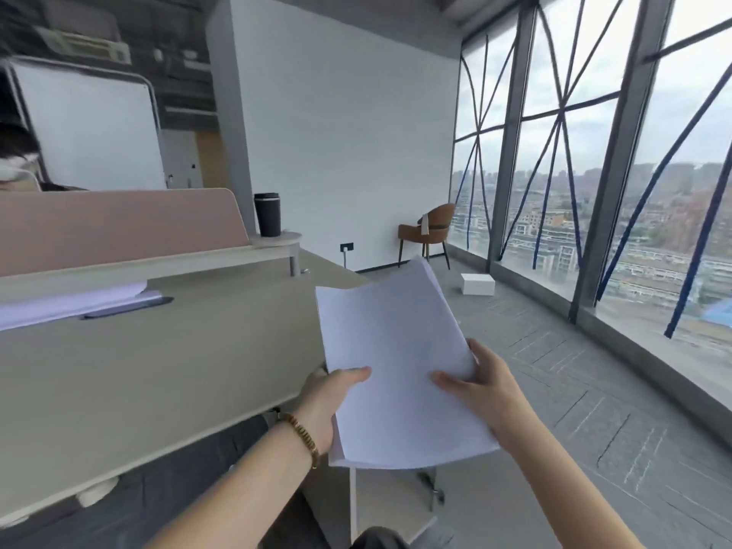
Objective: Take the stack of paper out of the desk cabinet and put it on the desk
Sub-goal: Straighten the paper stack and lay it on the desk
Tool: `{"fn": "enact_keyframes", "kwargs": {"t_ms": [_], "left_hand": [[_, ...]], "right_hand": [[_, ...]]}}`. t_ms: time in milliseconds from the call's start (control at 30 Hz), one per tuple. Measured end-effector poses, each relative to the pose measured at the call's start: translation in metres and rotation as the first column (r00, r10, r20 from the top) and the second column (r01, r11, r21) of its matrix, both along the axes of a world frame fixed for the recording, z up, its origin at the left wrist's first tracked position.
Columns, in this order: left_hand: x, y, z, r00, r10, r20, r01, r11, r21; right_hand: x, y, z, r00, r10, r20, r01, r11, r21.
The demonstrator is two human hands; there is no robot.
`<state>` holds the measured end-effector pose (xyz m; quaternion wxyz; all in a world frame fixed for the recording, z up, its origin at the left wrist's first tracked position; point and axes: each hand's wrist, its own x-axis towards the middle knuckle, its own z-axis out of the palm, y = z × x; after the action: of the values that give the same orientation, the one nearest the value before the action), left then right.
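Note:
A white stack of paper hangs in the air just past the right end of the grey-green desk. Both of my hands hold it. My left hand grips its near left edge, thumb on top. My right hand grips its near right edge, thumb on top as well. The sheets curve upward at the far end. Part of a white cabinet panel shows below the stack, under the desk's end; its inside is hidden.
On the desk's left lie other white sheets with a dark pen. A pink divider and a raised shelf with a black tumbler stand behind. A brown chair, a white box on the floor and tall windows lie to the right.

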<state>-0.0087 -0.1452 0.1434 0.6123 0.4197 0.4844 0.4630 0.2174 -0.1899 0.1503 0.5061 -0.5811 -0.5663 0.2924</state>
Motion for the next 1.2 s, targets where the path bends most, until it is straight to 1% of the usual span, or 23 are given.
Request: {"fn": "enact_keyframes", "kwargs": {"t_ms": [100,233,400,600,700,833,967,1100,1200], "left_hand": [[-0.044,0.009,0.019,0.993,0.114,-0.017,-0.112,0.989,0.092],[-0.099,0.016,0.044,0.978,0.204,-0.035,-0.194,0.962,0.193],[-0.148,0.029,0.066,0.955,0.296,-0.025,-0.278,0.919,0.28],[-0.19,0.057,0.07,0.929,0.37,-0.021,-0.336,0.863,0.377],[-0.204,0.073,0.063,0.91,0.414,0.014,-0.387,0.838,0.384],[-0.216,0.093,0.045,0.888,0.459,0.029,-0.435,0.819,0.374],[-0.225,0.109,0.024,0.883,0.469,-0.001,-0.435,0.822,0.367],[-0.23,0.116,0.002,0.887,0.458,-0.066,-0.4,0.831,0.385],[-0.229,0.119,-0.011,0.875,0.479,-0.062,-0.425,0.824,0.374]], "right_hand": [[-0.042,0.024,0.024,0.997,0.069,0.023,-0.071,0.996,0.057],[-0.095,0.056,0.046,0.988,0.153,-0.025,-0.15,0.984,0.091],[-0.147,0.088,0.059,0.954,0.274,-0.126,-0.267,0.961,0.067],[-0.187,0.13,0.064,0.939,0.334,-0.076,-0.326,0.94,0.105],[-0.204,0.152,0.058,0.943,0.332,-0.02,-0.329,0.938,0.106],[-0.227,0.177,0.039,0.946,0.325,-0.019,-0.321,0.941,0.109],[-0.24,0.191,0.015,0.948,0.313,-0.056,-0.307,0.947,0.096],[-0.246,0.196,-0.011,0.948,0.303,-0.092,-0.296,0.951,0.088],[-0.249,0.199,-0.023,0.949,0.301,-0.098,-0.291,0.951,0.101]]}}
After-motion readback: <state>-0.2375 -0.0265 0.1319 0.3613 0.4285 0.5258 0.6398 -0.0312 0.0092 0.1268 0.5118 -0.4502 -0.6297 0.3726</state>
